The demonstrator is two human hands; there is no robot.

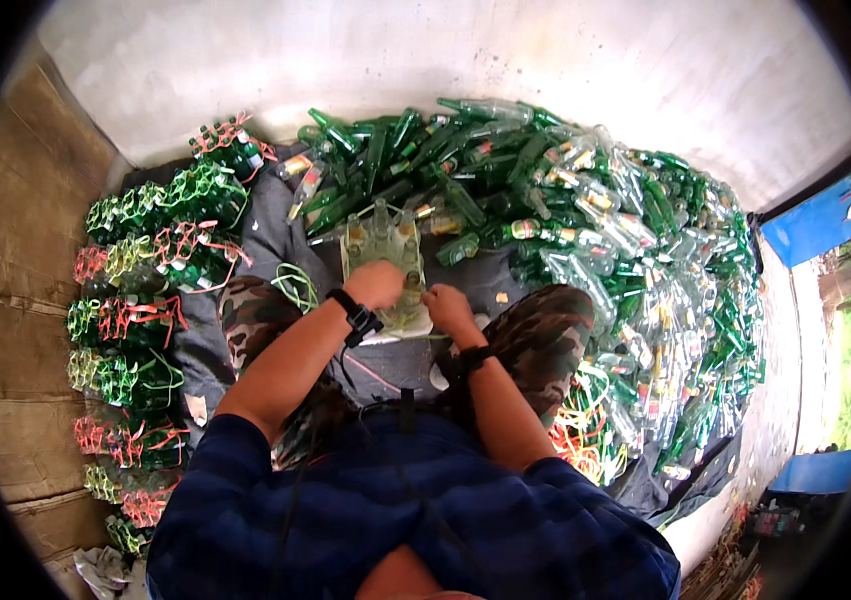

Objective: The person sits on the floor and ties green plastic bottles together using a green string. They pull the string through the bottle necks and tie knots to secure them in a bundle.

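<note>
Several clear glass bottles (380, 225) stand close together in a pale shallow tray (395, 335) between my knees. A thin light strap (393, 210) runs by the necks at the far side. My left hand (377, 283) is curled over the bottles on the near left. At the tray's right edge, my right hand (448, 306) has its fingers bent together beside a near bottle neck (412, 279). Yellow-green strands show faintly below the left hand. What either hand pinches is too small and blurred to tell.
A large heap of loose green and clear bottles (463, 161) curves from the back round the right. Strapped bottle bundles (144, 319) line the left, beside cardboard (17, 300). Green strap coils (296, 286) lie left of the tray; more coloured straps (579, 435) lie by my right knee.
</note>
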